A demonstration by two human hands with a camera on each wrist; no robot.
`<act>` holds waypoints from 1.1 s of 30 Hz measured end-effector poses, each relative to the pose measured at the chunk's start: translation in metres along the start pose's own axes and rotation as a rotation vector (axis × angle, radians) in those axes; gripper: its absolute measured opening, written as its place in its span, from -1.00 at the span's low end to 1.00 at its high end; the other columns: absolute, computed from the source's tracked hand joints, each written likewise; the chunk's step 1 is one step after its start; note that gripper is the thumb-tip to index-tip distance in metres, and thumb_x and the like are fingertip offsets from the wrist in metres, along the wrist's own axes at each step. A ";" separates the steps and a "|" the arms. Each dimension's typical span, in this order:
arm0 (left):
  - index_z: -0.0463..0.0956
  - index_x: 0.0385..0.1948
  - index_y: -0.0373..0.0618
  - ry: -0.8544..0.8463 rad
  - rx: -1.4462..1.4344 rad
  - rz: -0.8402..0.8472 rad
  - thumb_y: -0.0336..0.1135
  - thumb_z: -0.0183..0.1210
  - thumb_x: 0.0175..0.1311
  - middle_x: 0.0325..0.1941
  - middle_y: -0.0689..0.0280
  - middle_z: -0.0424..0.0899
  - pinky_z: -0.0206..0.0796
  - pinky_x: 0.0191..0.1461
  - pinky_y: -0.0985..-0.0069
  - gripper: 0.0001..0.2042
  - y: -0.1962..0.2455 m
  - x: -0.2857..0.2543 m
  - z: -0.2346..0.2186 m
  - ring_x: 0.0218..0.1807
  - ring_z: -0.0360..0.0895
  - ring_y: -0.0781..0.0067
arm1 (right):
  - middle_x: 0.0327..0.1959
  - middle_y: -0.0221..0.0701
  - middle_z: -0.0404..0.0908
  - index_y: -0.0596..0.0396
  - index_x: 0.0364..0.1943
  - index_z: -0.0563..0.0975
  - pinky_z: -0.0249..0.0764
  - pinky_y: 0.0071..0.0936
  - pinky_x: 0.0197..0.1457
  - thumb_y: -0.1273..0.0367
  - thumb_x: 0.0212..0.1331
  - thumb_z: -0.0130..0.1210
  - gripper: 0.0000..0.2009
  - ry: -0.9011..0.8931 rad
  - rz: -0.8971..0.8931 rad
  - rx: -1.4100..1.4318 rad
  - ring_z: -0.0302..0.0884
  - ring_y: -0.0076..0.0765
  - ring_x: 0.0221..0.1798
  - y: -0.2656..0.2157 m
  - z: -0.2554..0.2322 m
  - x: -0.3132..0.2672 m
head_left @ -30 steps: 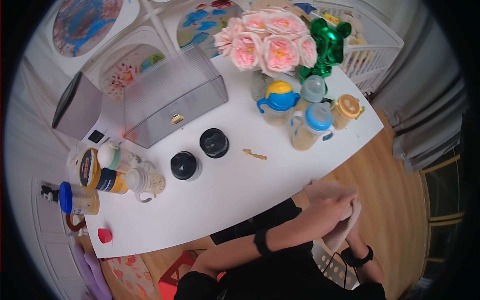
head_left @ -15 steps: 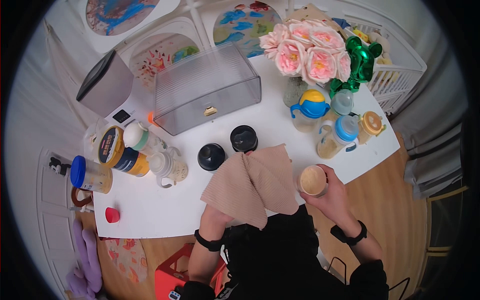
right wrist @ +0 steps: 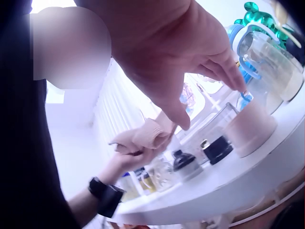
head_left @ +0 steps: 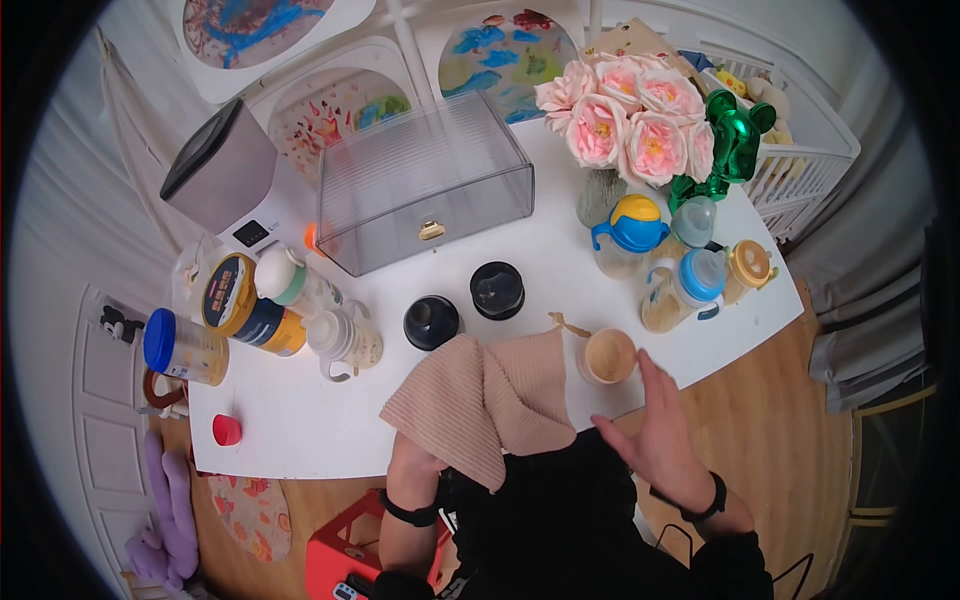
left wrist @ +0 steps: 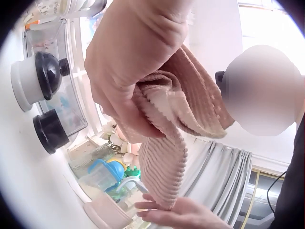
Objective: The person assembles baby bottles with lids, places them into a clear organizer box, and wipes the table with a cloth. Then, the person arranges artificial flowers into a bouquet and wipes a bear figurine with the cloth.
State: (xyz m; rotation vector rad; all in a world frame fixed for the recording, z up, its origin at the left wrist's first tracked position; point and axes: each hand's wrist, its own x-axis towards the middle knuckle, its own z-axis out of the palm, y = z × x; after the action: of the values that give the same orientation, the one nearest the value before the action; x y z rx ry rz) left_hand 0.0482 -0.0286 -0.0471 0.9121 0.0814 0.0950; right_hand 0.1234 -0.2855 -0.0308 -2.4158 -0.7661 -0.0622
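My left hand [head_left: 415, 455] grips a ribbed pinkish-beige cloth [left wrist: 164, 157], bunched at the fingers and draped over the table's front edge. A small pale pink cup [head_left: 608, 356] with tan contents stands on the table to the right of the cloth. My right hand [head_left: 665, 440] is just beside that cup, thumb and fingers spread apart and holding nothing. In the right wrist view the fingertips [right wrist: 242, 88] are close by the cup's rim. A tan smear [head_left: 568, 323] lies on the white tabletop behind the cup, partly hidden by the cloth.
Two black-topped containers [head_left: 431, 322] stand behind the cloth. Several baby bottles, one with a blue collar [head_left: 702, 274], are at the right near a flower vase [head_left: 600, 197]. A clear grey box [head_left: 425, 190] sits at the back, with a yellow tub [head_left: 255, 310] at the left.
Both hands were together at the cloth off the table's right side. The left hand carried the cloth left over the table edge; the right hand set the cup down and let go.
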 end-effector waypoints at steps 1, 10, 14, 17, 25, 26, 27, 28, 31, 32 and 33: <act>0.17 0.37 -0.18 -0.019 -0.002 0.006 -0.38 0.22 0.30 0.36 0.18 0.36 0.32 0.34 0.32 -0.39 -0.001 0.000 0.005 0.30 0.40 0.30 | 0.23 0.02 0.39 0.30 0.39 0.09 0.38 -0.09 0.31 0.33 -0.13 0.48 -0.02 0.002 0.001 -0.001 0.44 0.10 0.22 -0.002 -0.003 -0.004; -0.02 0.42 -0.21 -0.224 0.615 0.134 -0.24 0.27 0.27 0.41 0.07 0.24 0.13 0.45 0.30 -0.23 -0.067 0.031 0.070 0.40 0.27 0.22 | 0.42 -0.21 0.20 0.19 0.42 0.09 0.35 -0.16 0.37 0.24 0.21 0.25 -0.23 -0.108 -0.065 0.506 0.28 -0.14 0.40 0.004 0.002 -0.023; -0.15 0.38 -0.28 -0.326 0.401 -0.177 -0.31 0.27 0.23 0.31 -0.11 0.22 0.13 0.44 0.27 -0.18 -0.078 0.022 0.133 0.37 0.31 0.08 | 0.37 -0.18 0.29 0.26 0.37 0.18 0.36 -0.23 0.35 0.18 0.25 0.15 -0.31 0.096 0.157 0.665 0.32 -0.13 0.38 0.022 -0.015 -0.045; -0.16 0.35 -0.38 -0.349 0.565 -0.006 -0.37 0.20 0.26 0.29 -0.16 0.23 0.19 0.38 0.26 -0.24 -0.108 0.026 0.147 0.31 0.32 -0.12 | 0.33 -0.16 0.35 0.32 0.33 0.24 0.36 -0.28 0.34 0.13 0.29 0.08 -0.34 0.247 0.348 0.757 0.35 -0.12 0.36 0.041 -0.031 -0.064; 0.23 0.27 -0.46 -0.277 1.465 0.319 -0.07 0.25 0.23 0.26 -0.12 0.35 0.18 0.40 0.13 -0.28 -0.049 -0.001 0.065 0.32 0.32 -0.07 | 0.35 -0.15 0.35 0.33 0.23 0.36 0.47 -0.33 0.25 0.49 0.40 -0.15 -0.64 0.475 0.378 0.453 0.47 -0.21 0.23 0.168 -0.031 -0.037; 0.23 0.28 -0.44 -0.224 1.572 0.290 -0.03 0.26 0.21 0.31 -0.10 0.33 0.15 0.42 0.10 -0.25 -0.043 -0.009 0.047 0.37 0.27 -0.09 | 0.37 -0.11 0.35 0.24 0.20 0.43 0.48 -0.30 0.25 0.56 0.33 -0.11 -0.64 0.514 0.360 0.579 0.48 -0.13 0.25 0.136 -0.029 -0.016; 0.22 0.29 -0.43 -0.172 1.678 0.262 0.01 0.27 0.18 0.35 -0.08 0.31 0.13 0.44 0.07 -0.22 -0.036 -0.016 0.031 0.41 0.23 -0.12 | 0.37 -0.11 0.35 0.24 0.20 0.43 0.48 -0.30 0.25 0.56 0.33 -0.11 -0.64 0.522 0.365 0.576 0.48 -0.13 0.25 0.140 -0.027 -0.007; 0.23 0.29 -0.39 -0.160 1.767 0.208 0.03 0.26 0.18 0.37 -0.07 0.30 0.11 0.44 0.03 -0.22 -0.031 -0.026 0.017 0.44 0.19 -0.14 | 0.36 -0.08 0.35 0.19 0.20 0.44 0.48 -0.27 0.25 0.55 0.30 -0.06 -0.63 0.380 0.272 0.041 0.47 -0.05 0.26 0.148 -0.022 -0.002; 0.25 0.30 -0.32 -0.126 1.911 0.093 0.06 0.27 0.16 0.38 -0.07 0.29 0.09 0.44 -0.05 -0.23 -0.015 -0.052 -0.010 0.45 0.15 -0.19 | 0.32 -0.01 0.38 0.11 0.21 0.46 0.51 -0.22 0.21 0.55 0.16 0.07 -0.54 0.237 0.146 -0.519 0.46 0.14 0.24 0.147 -0.019 0.008; 0.27 0.30 -0.29 -0.096 1.969 0.034 0.06 0.28 0.16 0.38 -0.07 0.30 0.08 0.43 -0.08 -0.24 -0.013 -0.055 -0.013 0.45 0.16 -0.21 | 0.30 -0.01 0.40 0.13 0.17 0.49 0.53 -0.22 0.18 0.55 0.15 0.08 -0.57 0.221 0.172 -0.476 0.49 0.14 0.22 0.144 -0.022 0.010; 0.27 0.30 -0.29 -0.105 1.967 0.033 0.06 0.28 0.16 0.38 -0.07 0.30 0.08 0.43 -0.08 -0.24 -0.013 -0.055 -0.012 0.45 0.16 -0.21 | 0.28 -0.01 0.43 0.14 0.13 0.51 0.56 -0.21 0.14 0.54 0.14 0.09 -0.60 0.206 0.200 -0.431 0.51 0.13 0.19 0.139 -0.024 0.010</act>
State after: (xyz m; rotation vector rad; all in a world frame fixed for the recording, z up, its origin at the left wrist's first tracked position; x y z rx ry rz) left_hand -0.0067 -0.0337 -0.0629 2.8795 0.0405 -0.0421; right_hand 0.2100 -0.3846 -0.0825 -2.8210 -0.4464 -0.4290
